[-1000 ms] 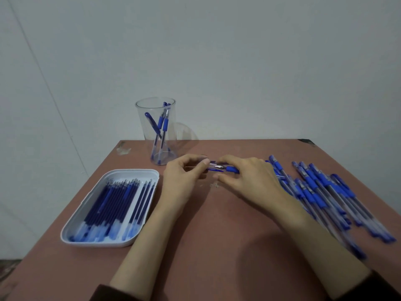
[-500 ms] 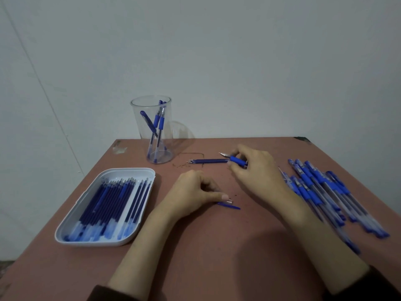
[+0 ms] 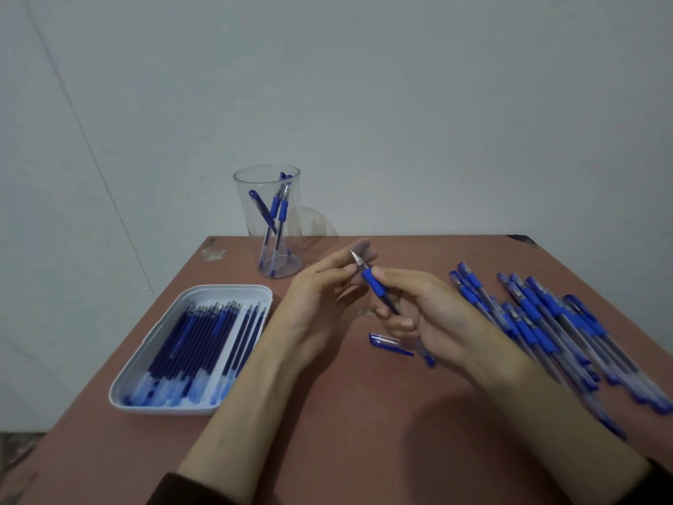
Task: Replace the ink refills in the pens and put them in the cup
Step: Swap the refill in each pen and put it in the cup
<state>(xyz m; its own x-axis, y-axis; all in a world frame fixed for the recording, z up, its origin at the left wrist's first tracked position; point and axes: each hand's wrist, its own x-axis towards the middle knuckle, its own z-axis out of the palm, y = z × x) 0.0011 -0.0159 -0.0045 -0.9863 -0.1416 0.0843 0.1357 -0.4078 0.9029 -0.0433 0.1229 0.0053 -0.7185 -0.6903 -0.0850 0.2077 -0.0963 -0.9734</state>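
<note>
My right hand (image 3: 433, 315) grips a blue pen (image 3: 377, 287) by its rubber grip, metal tip pointing up and to the left. My left hand (image 3: 317, 297) meets it from the left, thumb and fingertips pinching the tip end. The pen's clear cap (image 3: 386, 340) lies on the table just below my right hand. The clear plastic cup (image 3: 269, 220) stands at the back left of the table with three blue pens in it. A white tray (image 3: 251, 291) of several blue refills sits at the left.
A pile of several capped blue pens (image 3: 546, 322) spreads over the right side of the brown table (image 3: 364, 413). A white wall stands close behind the table. The table's left edge runs just beside the tray.
My left hand left the cap on the table and rose to the pen's tip. My right hand lifted the pen off the table and brought it toward me.
</note>
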